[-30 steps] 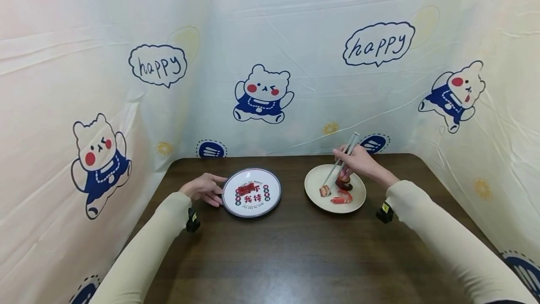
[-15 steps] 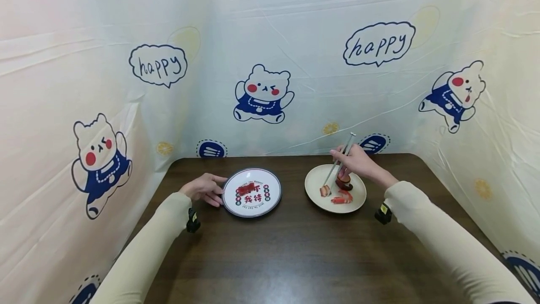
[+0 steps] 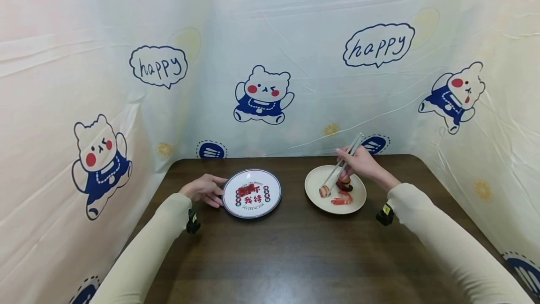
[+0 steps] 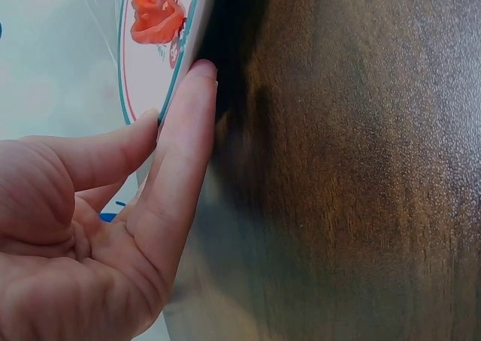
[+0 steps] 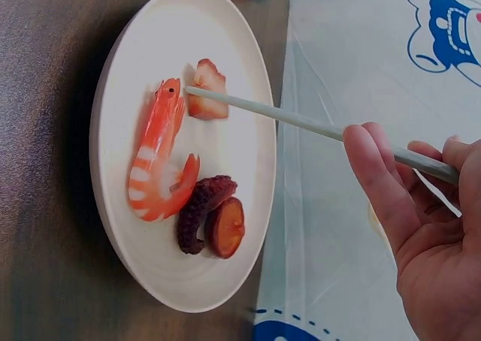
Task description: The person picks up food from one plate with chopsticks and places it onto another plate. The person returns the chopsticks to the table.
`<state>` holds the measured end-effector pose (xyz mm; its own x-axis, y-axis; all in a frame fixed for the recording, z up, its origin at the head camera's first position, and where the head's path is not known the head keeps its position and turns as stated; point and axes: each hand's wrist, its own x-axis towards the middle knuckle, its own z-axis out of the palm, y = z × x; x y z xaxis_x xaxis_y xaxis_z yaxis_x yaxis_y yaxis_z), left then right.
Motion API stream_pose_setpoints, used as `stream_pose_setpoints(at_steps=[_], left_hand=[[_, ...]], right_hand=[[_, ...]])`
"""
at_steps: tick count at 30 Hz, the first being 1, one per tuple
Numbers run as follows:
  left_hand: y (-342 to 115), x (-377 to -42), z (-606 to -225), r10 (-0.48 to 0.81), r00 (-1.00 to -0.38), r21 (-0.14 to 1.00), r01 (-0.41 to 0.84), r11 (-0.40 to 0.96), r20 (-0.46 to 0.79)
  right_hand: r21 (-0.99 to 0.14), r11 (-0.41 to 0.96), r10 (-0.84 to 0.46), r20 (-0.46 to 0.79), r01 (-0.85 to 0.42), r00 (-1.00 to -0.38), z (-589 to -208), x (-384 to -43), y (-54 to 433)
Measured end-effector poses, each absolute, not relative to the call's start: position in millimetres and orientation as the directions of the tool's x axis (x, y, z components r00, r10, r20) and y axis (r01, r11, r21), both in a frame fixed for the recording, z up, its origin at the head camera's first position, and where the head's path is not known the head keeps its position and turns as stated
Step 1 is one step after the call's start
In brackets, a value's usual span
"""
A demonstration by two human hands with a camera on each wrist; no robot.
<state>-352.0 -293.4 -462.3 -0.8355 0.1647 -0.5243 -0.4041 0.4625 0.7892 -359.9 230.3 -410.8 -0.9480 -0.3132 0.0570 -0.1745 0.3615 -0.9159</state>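
Note:
My right hand [image 3: 358,161] holds a pair of pale chopsticks [image 5: 278,114], their tips down at a pale, brown-edged piece of food [image 5: 207,92] on the cream plate [image 3: 314,196]. One chopstick's tip overlaps that piece in the right wrist view; the other is hidden there. Beside it lie a shrimp [image 5: 155,161], a dark purple octopus tentacle [image 5: 199,209] and a round brown slice [image 5: 228,227]. On the left, my left hand [image 3: 204,189] pinches the rim of a white, blue-rimmed plate [image 3: 270,191], thumb on top and fingers along its underside. A glossy red piece [image 4: 156,16] lies on that plate.
Both plates stand on a dark wooden table [image 3: 270,257], towards its far edge, with a gap between them. A pale printed cloth [image 3: 261,27] hangs behind the table and along both sides.
My right hand and the chopsticks' upper ends shifted slightly left, then back to the right, while the tips stayed at the pale piece. My left hand and both plates have stayed in place.

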Motion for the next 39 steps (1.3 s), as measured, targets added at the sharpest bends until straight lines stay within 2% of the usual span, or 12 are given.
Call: stream_pose_setpoints(at_steps=[16,39], left_hand=[[-294,-354,-462,0.161,-0.837,0.790,-0.404,0.462,-0.523],[-292,-353,-462,0.141,-0.833,0.776,-0.419,0.471,-0.535]], right_hand=[[-0.975,0.190,-0.256,0.064,-0.115,-0.965,-423,-367,256],[-0.988,-0.121,-0.233,-0.063,0.094,-0.970,-429,-381,281]])
